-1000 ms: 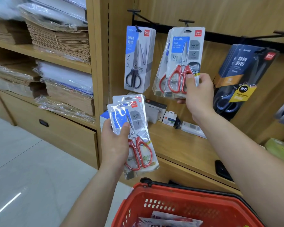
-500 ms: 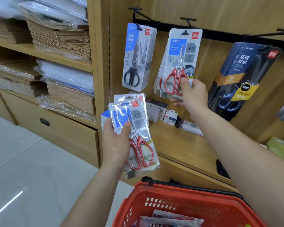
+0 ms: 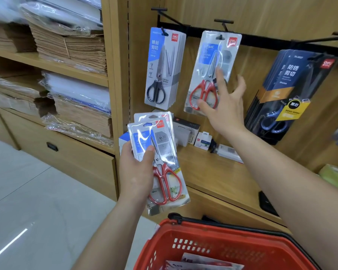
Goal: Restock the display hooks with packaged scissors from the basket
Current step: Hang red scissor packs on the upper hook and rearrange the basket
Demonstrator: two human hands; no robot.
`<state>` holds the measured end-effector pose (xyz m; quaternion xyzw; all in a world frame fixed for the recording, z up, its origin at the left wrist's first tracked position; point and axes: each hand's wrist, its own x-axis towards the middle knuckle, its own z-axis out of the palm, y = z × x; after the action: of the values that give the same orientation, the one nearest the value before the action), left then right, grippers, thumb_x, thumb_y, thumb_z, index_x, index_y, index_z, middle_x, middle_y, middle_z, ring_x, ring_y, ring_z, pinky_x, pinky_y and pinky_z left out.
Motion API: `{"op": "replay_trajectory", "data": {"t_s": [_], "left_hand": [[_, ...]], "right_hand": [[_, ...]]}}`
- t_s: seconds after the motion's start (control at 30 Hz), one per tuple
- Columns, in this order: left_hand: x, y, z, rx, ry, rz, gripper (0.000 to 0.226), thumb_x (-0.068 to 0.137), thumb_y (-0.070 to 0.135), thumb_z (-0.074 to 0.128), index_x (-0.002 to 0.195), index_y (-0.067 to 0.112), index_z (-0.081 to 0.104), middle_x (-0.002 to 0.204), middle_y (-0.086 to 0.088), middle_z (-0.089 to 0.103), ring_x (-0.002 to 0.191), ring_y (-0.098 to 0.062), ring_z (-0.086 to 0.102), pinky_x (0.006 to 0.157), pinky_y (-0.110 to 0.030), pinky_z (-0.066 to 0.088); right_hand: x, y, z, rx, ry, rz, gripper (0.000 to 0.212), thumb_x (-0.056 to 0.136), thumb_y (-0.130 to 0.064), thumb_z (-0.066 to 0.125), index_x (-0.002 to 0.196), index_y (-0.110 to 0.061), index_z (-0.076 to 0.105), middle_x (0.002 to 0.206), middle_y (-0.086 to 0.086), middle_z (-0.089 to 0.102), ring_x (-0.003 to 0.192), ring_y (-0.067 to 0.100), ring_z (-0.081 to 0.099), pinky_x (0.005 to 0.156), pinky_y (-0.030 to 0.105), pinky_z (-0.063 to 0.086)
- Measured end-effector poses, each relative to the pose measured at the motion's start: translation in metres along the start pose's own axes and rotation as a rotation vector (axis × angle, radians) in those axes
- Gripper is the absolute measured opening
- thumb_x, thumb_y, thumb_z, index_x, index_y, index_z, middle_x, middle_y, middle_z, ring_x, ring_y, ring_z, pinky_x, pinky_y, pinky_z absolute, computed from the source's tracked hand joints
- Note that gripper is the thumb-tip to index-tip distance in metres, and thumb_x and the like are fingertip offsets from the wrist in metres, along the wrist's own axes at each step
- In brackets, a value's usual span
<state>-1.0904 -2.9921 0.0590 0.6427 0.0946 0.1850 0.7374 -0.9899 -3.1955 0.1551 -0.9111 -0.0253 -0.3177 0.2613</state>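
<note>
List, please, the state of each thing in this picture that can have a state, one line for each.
Right hand: open, fingers spread, at the hanging red-handled pack.
Left hand: closed on a stack of red-handled scissors packs.
Red-handled pack on middle hook: hanging, tilted.
Black-handled packs on left hook: hanging, several deep.
Dark packs on right hook: hanging, tilted.
Red basket: packs inside.
Drawer: shut.
</note>
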Motion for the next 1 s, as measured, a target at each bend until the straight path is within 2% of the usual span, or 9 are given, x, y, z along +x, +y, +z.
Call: {"op": "replay_trajectory", "data": {"t_s": [0.07, 0.13, 0.2, 0.3, 0.5, 0.67, 0.77, 0.9, 1.0], "left_hand": [[0.002, 0.001, 0.000, -0.007, -0.002, -0.001, 0.015, 0.101, 0.022, 0.066, 0.116, 0.022, 0.063, 0.105, 0.002, 0.076, 0.094, -0.019, 0.076, 0.080, -0.043, 0.062], [0.004, 0.001, 0.000, -0.012, -0.003, -0.002, 0.015, 0.100, 0.022, 0.066, 0.114, 0.024, 0.063, 0.104, 0.002, 0.077, 0.093, -0.021, 0.076, 0.082, -0.047, 0.062], [0.007, 0.001, 0.001, -0.009, 0.004, 0.009, 0.012, 0.100, 0.021, 0.066, 0.112, 0.023, 0.063, 0.102, 0.002, 0.077, 0.091, -0.020, 0.076, 0.079, -0.044, 0.062], [0.011, 0.000, 0.002, -0.016, 0.002, 0.014, 0.012, 0.100, 0.022, 0.066, 0.111, 0.024, 0.063, 0.103, 0.003, 0.077, 0.090, -0.017, 0.076, 0.078, -0.041, 0.062], [0.016, -0.003, 0.002, -0.034, 0.005, -0.006, 0.013, 0.100, 0.023, 0.067, 0.111, 0.027, 0.062, 0.104, 0.004, 0.076, 0.089, -0.014, 0.077, 0.077, -0.040, 0.062], [0.017, -0.004, 0.003, -0.019, -0.003, -0.005, 0.012, 0.101, 0.025, 0.066, 0.112, 0.027, 0.061, 0.100, 0.007, 0.075, 0.082, -0.008, 0.076, 0.063, -0.026, 0.056], [0.016, -0.004, 0.005, -0.001, -0.020, 0.005, 0.010, 0.101, 0.024, 0.066, 0.105, 0.030, 0.060, 0.099, 0.006, 0.075, 0.081, -0.007, 0.076, 0.061, -0.023, 0.056], [0.014, -0.004, 0.007, -0.005, -0.037, 0.007, 0.012, 0.100, 0.021, 0.066, 0.111, 0.026, 0.061, 0.101, 0.006, 0.076, 0.082, -0.007, 0.076, 0.057, -0.017, 0.054], [0.013, -0.004, 0.008, -0.011, -0.040, 0.008, 0.014, 0.101, 0.020, 0.066, 0.114, 0.021, 0.063, 0.100, 0.005, 0.077, 0.084, -0.010, 0.077, 0.062, -0.023, 0.057]], "right_hand": [[0.011, 0.001, 0.007, 0.007, -0.017, -0.012, 0.095, 0.093, -0.042, 0.072, 0.160, -0.050, 0.005, 0.167, 0.010, -0.008, 0.147, 0.040, 0.035, 0.120, 0.052, 0.037], [0.020, 0.002, 0.015, 0.029, -0.014, 0.000, 0.098, 0.094, -0.035, 0.072, 0.160, -0.048, 0.001, 0.165, 0.011, -0.001, 0.141, 0.034, 0.045, 0.116, 0.047, 0.042], [0.026, 0.004, 0.022, 0.034, 0.018, 0.000, 0.099, 0.095, -0.032, 0.071, 0.162, -0.046, 0.000, 0.159, 0.013, 0.013, 0.134, 0.031, 0.052, 0.109, 0.041, 0.046], [0.034, 0.011, 0.031, 0.025, 0.062, -0.013, 0.098, 0.095, -0.033, 0.071, 0.162, -0.045, -0.001, 0.144, 0.013, 0.029, 0.120, 0.030, 0.059, 0.102, 0.041, 0.052], [0.064, 0.026, 0.040, 0.053, 0.055, 0.154, 0.098, 0.092, -0.030, 0.074, 0.163, -0.041, 0.007, 0.140, 0.011, 0.030, 0.112, 0.028, 0.059, 0.104, 0.043, 0.053], [0.092, 0.032, 0.044, 0.053, -0.007, 0.216, 0.098, 0.092, -0.027, 0.075, 0.163, -0.041, 0.008, 0.147, 0.015, 0.025, 0.115, 0.030, 0.059, 0.105, 0.043, 0.052], [0.091, 0.030, 0.048, 0.019, -0.010, 0.224, 0.097, 0.091, -0.034, 0.075, 0.163, -0.041, 0.010, 0.147, 0.014, 0.023, 0.122, 0.032, 0.052, 0.110, 0.046, 0.048], [0.050, 0.015, 0.042, -0.074, 0.071, 0.165, 0.072, 0.092, -0.045, 0.070, 0.155, -0.033, 0.037, 0.147, 0.010, 0.029, 0.135, 0.033, 0.036, 0.109, 0.041, 0.042], [-0.010, -0.001, 0.032, 0.182, -0.071, 0.074, 0.027, 0.096, -0.036, 0.067, 0.122, -0.028, 0.067, 0.129, 0.000, 0.059, 0.118, 0.017, 0.054, 0.104, 0.036, 0.047]]}}
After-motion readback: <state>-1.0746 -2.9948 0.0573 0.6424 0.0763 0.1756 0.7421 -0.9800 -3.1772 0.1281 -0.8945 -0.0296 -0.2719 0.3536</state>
